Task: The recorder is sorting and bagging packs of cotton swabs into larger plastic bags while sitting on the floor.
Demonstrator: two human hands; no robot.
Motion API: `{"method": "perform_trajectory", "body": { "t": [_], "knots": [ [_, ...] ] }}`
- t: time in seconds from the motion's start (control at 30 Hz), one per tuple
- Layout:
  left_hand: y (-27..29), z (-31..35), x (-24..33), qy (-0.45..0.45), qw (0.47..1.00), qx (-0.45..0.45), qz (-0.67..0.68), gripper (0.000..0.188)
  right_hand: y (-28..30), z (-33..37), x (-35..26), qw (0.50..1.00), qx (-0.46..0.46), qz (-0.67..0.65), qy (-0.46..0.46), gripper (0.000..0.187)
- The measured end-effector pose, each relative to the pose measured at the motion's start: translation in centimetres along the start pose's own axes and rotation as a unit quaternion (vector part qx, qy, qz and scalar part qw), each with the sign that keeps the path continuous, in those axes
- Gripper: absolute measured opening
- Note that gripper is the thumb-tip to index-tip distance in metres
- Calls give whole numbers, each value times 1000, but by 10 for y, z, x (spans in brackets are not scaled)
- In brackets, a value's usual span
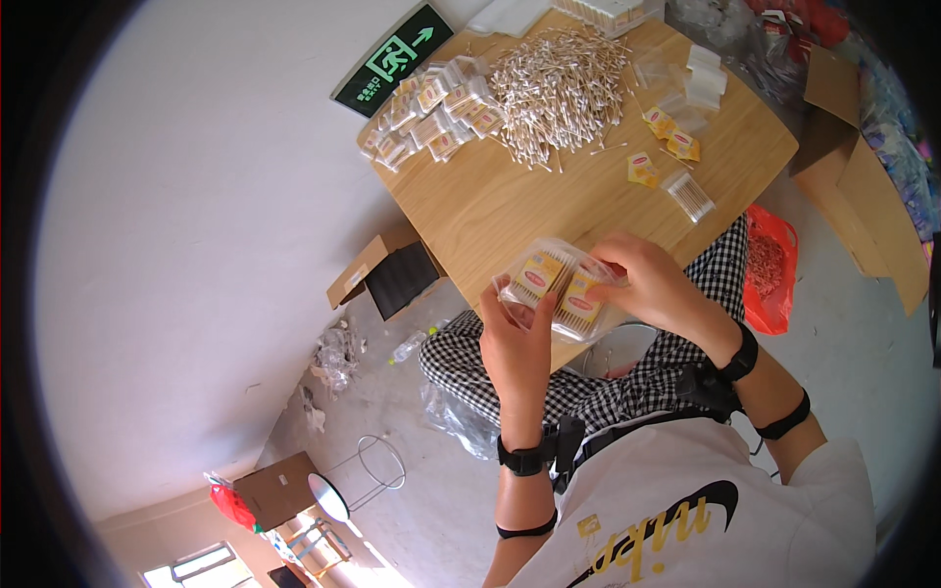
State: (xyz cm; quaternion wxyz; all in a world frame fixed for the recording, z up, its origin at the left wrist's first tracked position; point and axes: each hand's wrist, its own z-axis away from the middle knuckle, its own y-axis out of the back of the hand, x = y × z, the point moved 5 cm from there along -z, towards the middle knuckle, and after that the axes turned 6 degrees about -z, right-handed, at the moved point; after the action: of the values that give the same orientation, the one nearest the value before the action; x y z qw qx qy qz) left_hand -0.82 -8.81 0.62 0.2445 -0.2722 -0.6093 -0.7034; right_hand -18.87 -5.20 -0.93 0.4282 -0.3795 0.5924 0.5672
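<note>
Between my hands, at the table's near edge, is a clear plastic bag (566, 323) holding two packs of cotton swabs (538, 274) side by side, each with a yellow and white label. My left hand (517, 348) grips the bag's left side, thumb across the front. My right hand (642, 281) has its fingers closed at the right side of the bag, by the right-hand pack; the bag partly hides the fingertips. Beyond them on the table lie a small bundle of swabs (688, 197) and several yellow label cards (642, 170).
A large heap of loose cotton swabs (559, 93) covers the far part of the wooden table (470, 220). Packed swabs (431, 110) pile up left of it, clear bags (704, 78) right. A red bag (771, 269) and a cardboard box (858, 186) stand on the right.
</note>
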Motion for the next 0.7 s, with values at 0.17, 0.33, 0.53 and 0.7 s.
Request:
{"method": "perform_trajectory", "body": {
  "t": [0.17, 0.33, 0.53, 0.7],
  "knots": [
    [-4, 1, 6, 3, 1000, 17, -17, 46, -3, 1, -7, 995, 73, 31, 53, 15],
    [-5, 4, -12, 3, 975, -18, 223, 43, 1, -4, -7, 997, 78, 17, 25, 13],
    [8, -9, -2, -86, 982, 2, 166, 47, 3, -3, -8, 992, 70, -99, -22, 14],
    [10, -32, 4, -119, 973, -60, 189, 44, 0, 6, -9, 972, 30, -199, -119, 14]
  ]
}}
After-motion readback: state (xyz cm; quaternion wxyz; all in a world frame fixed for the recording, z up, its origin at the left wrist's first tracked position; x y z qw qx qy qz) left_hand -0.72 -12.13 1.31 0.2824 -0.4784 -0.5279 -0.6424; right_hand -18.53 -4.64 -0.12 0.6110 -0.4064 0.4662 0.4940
